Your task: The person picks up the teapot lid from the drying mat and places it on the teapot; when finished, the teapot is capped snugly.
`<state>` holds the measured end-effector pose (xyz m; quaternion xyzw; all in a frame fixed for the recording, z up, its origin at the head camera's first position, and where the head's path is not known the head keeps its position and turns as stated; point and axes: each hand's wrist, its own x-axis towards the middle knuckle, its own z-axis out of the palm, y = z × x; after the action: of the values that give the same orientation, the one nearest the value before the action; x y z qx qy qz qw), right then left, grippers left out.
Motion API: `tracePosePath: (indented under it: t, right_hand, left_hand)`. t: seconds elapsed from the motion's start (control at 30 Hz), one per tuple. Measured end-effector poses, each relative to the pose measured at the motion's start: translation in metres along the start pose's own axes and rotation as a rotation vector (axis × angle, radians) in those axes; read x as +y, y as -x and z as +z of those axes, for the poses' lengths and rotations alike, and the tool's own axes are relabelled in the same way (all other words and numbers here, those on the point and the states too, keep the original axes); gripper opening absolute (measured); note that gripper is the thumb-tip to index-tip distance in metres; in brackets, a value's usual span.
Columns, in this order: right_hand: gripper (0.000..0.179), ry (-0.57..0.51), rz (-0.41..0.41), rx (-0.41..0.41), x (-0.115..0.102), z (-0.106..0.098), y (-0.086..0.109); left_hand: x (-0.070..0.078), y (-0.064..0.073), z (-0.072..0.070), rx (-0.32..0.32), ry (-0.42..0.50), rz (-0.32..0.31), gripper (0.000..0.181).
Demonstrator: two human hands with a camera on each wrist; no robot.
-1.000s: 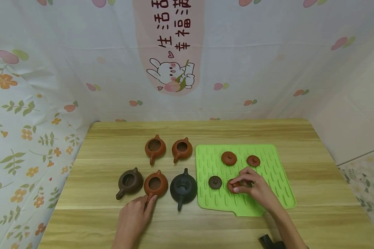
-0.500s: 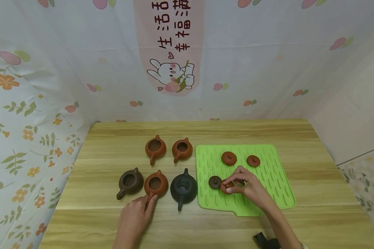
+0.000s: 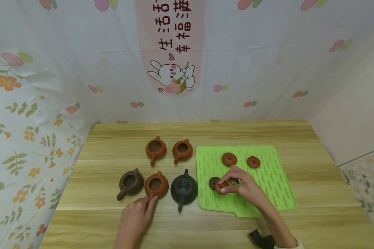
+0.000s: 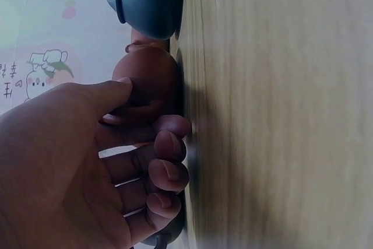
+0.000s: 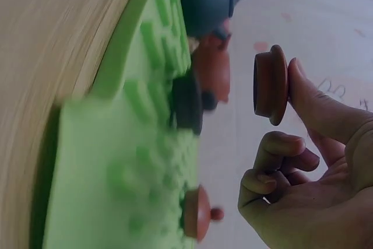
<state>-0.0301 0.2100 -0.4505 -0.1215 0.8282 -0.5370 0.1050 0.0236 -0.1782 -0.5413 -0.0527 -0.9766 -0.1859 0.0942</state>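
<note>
My left hand [image 3: 134, 216] grips the handle of an open reddish-brown clay teapot [image 3: 163, 182], the middle pot of the front row. In the left wrist view, the thumb lies against this teapot [image 4: 154, 74] while the fingers curl at its handle. My right hand [image 3: 244, 186] pinches a reddish-brown teapot lid [image 3: 220, 191] above the green mat. In the right wrist view, that lid [image 5: 273, 86] is clear of the mat, its inner rim facing away from the palm. From the head it partly covers a dark brown lid [image 3: 212, 181] lying on the mat.
A lidless dark brown teapot [image 3: 137, 183] and a lidded black teapot [image 3: 184, 193] flank the held pot. Two reddish-brown teapots [image 3: 161, 148] without lids stand behind. On the green mat [image 3: 268, 197] lie two reddish lids [image 3: 225, 159]. A black object [image 3: 261, 239] is near my right forearm.
My right hand has lifted the reddish-brown lid off the mat and carried it left, where it now overlaps the dark brown lid. My left hand stays on the teapot handle.
</note>
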Motion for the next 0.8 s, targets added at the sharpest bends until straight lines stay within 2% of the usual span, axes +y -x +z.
tracePosePath:
  t: [0.27, 0.57, 0.8]
  right_hand:
    - [0.016, -0.054, -0.083, -0.090, -0.013, 0.025, -0.012]
    - [0.014, -0.094, -0.044, -0.175, -0.031, 0.045, -0.027]
    - [0.013, -0.118, -0.059, -0.193, -0.035, 0.053, -0.033]
  left_hand:
    - [0.003, 0.000, -0.005, -0.013, 0.010, 0.001, 0.051]
    - [0.008, -0.001, -0.010, -0.027, 0.024, -0.016, 0.052]
    - [0.003, -0.001, -0.004, -0.032, 0.011, -0.019, 0.053]
